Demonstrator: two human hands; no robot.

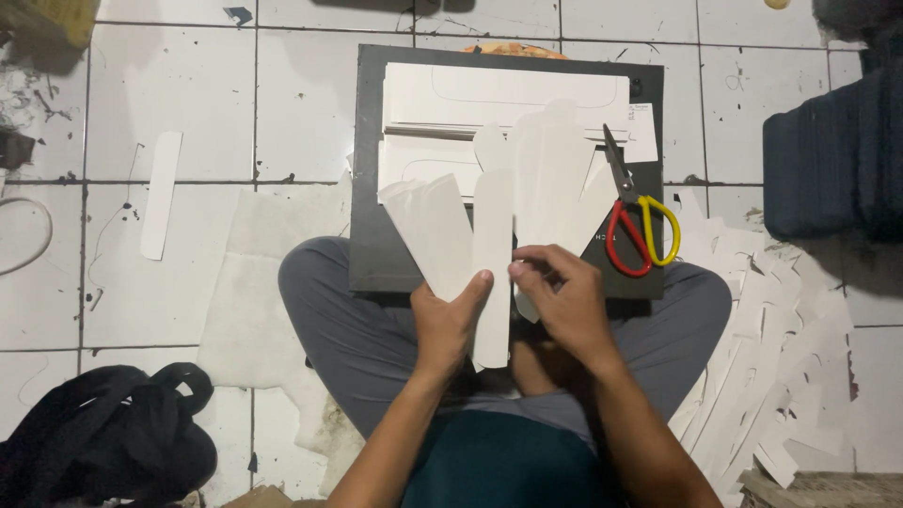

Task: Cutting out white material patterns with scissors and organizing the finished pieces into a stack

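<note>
**Hands fanning cut paper strips over a dark board**

Floor tiles [169,103], white and speckled with dark marks, fill most of the view, and the person sits cross-legged on them in grey trousers. Scrap paper [771,376] lies heaped to the person's right, with a larger pale sheet [254,282] spread flat on the left. A black bag [103,433] sits at the lower left corner, and a stack of dark blue material [837,160] stands at the right edge.

On the lap and the floor ahead rests a dark board [367,188], its near edge over the knees. White card sheets [499,94] with faint rounded outlines are piled on its far half. Scissors [635,221] with one red and one yellow handle loop lie on the board's right side, blades closed and pointing away. A single loose strip [160,193] lies apart on the tiles to the left.

The paper strips [494,235], long with rounded ends, spread in a fan above the board's near edge. The left hand [450,320] is clamped on their lower ends, thumb pressed across the front. The right hand [564,301] is just beside it, fingertips pinching the edge of one strip near the left thumb, so the two hands nearly touch.
</note>
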